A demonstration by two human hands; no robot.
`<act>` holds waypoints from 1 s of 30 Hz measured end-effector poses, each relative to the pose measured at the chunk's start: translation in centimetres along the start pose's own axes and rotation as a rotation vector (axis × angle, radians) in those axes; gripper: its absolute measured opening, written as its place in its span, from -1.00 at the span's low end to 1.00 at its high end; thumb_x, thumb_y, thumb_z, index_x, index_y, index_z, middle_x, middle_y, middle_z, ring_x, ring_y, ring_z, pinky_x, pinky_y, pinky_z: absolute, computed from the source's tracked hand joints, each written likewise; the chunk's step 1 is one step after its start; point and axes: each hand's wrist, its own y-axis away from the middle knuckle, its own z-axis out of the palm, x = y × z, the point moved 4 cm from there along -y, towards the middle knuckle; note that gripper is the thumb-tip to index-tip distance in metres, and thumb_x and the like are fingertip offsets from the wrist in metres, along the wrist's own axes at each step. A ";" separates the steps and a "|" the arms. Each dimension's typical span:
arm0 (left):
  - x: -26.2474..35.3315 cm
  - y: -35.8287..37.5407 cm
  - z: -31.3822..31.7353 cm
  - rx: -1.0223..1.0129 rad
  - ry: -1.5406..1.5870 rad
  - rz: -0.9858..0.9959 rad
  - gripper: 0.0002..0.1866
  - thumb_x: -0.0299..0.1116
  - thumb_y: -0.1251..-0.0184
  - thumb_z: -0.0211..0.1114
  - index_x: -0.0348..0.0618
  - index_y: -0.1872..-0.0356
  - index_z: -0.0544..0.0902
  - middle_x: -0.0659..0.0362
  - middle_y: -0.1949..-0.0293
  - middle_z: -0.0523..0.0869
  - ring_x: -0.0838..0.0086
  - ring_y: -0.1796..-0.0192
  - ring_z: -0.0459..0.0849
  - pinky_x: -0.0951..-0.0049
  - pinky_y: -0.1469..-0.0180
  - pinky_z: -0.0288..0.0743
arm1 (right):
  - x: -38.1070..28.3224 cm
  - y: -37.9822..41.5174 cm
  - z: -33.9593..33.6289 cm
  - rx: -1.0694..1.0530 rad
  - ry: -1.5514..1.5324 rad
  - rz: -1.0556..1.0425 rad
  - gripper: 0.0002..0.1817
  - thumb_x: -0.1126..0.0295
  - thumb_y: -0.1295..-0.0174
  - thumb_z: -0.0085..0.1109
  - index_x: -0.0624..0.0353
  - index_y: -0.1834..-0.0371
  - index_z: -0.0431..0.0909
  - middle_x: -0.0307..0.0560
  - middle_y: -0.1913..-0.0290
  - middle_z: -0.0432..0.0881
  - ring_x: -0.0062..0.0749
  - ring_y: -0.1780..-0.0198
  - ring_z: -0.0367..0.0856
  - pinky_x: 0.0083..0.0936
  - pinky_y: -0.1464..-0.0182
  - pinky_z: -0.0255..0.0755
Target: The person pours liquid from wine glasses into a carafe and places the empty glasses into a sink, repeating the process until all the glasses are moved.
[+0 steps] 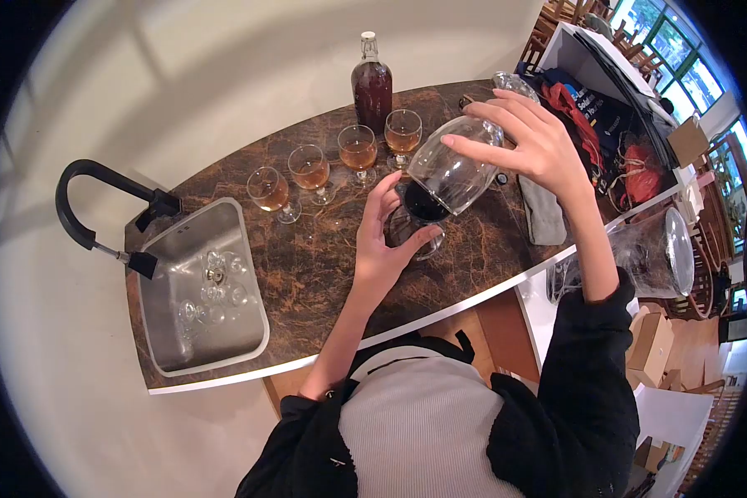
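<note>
My right hand [527, 141] grips a clear glass carafe [456, 166] from above, tilting it down to the left. Its mouth is right at the rim of a stemmed glass [423, 236], which stands low over the counter. Dark liquid shows where the two overlap. Around the stemmed glass curl the fingers and thumb of my left hand [383, 245]. Beyond my hands, several stemmed glasses of amber drink [358, 153] form a curved row. Behind them rises a swing-top bottle [372, 87] of dark red liquid.
The brown marbled counter [324, 274] has a white front edge. On its left is a steel sink [162, 286] with several small glass items inside, beside a black faucet [83, 199]. A grey cloth [542, 216] lies right of my hands, near bags and a clear plastic container [651, 253].
</note>
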 end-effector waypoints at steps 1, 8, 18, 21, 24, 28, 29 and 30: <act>-0.1 0.0 0.0 0.000 -0.005 0.000 -0.09 -0.40 -0.06 0.66 -0.13 -0.45 0.32 0.19 -0.13 0.60 0.48 -0.19 0.59 0.38 -0.41 0.32 | 0.1 0.0 0.0 0.006 -0.007 0.013 -0.26 0.37 0.01 0.19 -0.72 -0.28 0.55 -0.25 0.02 0.67 -0.24 0.06 0.72 -0.33 -0.15 0.65; 0.1 0.1 0.0 -0.011 -0.006 -0.018 -0.07 -0.38 -0.06 0.66 -0.13 -0.46 0.31 0.16 -0.16 0.61 0.45 -0.23 0.57 0.36 -0.42 0.32 | 0.2 -0.1 0.0 0.016 -0.006 -0.006 -0.25 0.38 0.03 0.19 -0.73 -0.28 0.55 -0.25 0.02 0.67 -0.27 0.07 0.71 -0.33 -0.15 0.65; -0.5 0.6 -0.1 0.012 -0.067 0.054 -0.05 -0.49 -0.05 0.65 -0.14 -0.48 0.28 0.13 -0.18 0.58 0.42 -0.24 0.57 0.39 -0.41 0.32 | 0.2 -0.2 0.0 -0.006 -0.113 0.025 -0.34 0.36 0.04 0.29 -0.50 -0.22 0.64 -0.20 0.04 0.68 -0.24 0.07 0.70 -0.31 -0.09 0.63; 0.7 1.3 -0.4 0.034 -0.163 0.063 0.00 -0.45 -0.02 0.67 -0.13 -0.50 0.25 0.07 -0.26 0.53 0.38 -0.28 0.54 0.32 -0.42 0.31 | 0.5 0.2 0.4 -0.052 -0.280 0.131 -0.35 0.34 0.04 0.42 -0.30 -0.25 0.64 -0.15 0.03 0.69 -0.18 0.03 0.70 -0.27 -0.09 0.60; 0.1 2.2 -1.1 0.039 -0.152 0.044 0.05 -0.36 0.00 0.69 -0.09 -0.52 0.23 0.05 -0.34 0.50 0.35 -0.32 0.52 0.25 -0.43 0.30 | 1.1 1.7 1.7 -0.080 -0.630 0.413 -0.22 0.33 0.09 0.57 0.14 -0.32 0.54 -0.07 -0.04 0.70 -0.15 -0.08 0.68 -0.28 -0.17 0.54; 0.6 4.4 -2.8 0.096 -0.168 0.006 0.05 -0.32 -0.01 0.69 -0.09 -0.53 0.22 0.07 -0.39 0.47 0.31 -0.36 0.49 0.22 -0.44 0.28 | 1.7 8.1 4.7 0.079 -1.054 0.847 -0.04 0.38 0.17 0.56 0.28 -0.43 0.35 -0.05 -0.03 0.69 -0.33 -0.04 0.69 -0.35 -0.16 0.55; 0.5 5.1 -3.4 0.123 -0.190 -0.002 0.05 -0.32 -0.01 0.69 -0.10 -0.53 0.22 0.07 -0.39 0.47 0.31 -0.36 0.49 0.22 -0.45 0.28 | 1.6 9.9 4.9 0.102 -1.130 0.971 0.00 0.39 0.15 0.52 0.30 -0.48 0.28 -0.03 -0.02 0.69 -0.36 -0.01 0.69 -0.39 -0.15 0.56; 0.4 5.9 -4.1 0.150 -0.211 -0.011 0.05 -0.31 -0.01 0.69 -0.10 -0.53 0.22 0.07 -0.40 0.47 0.31 -0.36 0.49 0.21 -0.45 0.28 | 1.7 11.4 4.8 0.135 -1.263 0.967 0.04 0.35 0.12 0.55 0.28 -0.52 0.22 -0.02 0.03 0.69 -0.34 0.06 0.71 -0.41 -0.05 0.60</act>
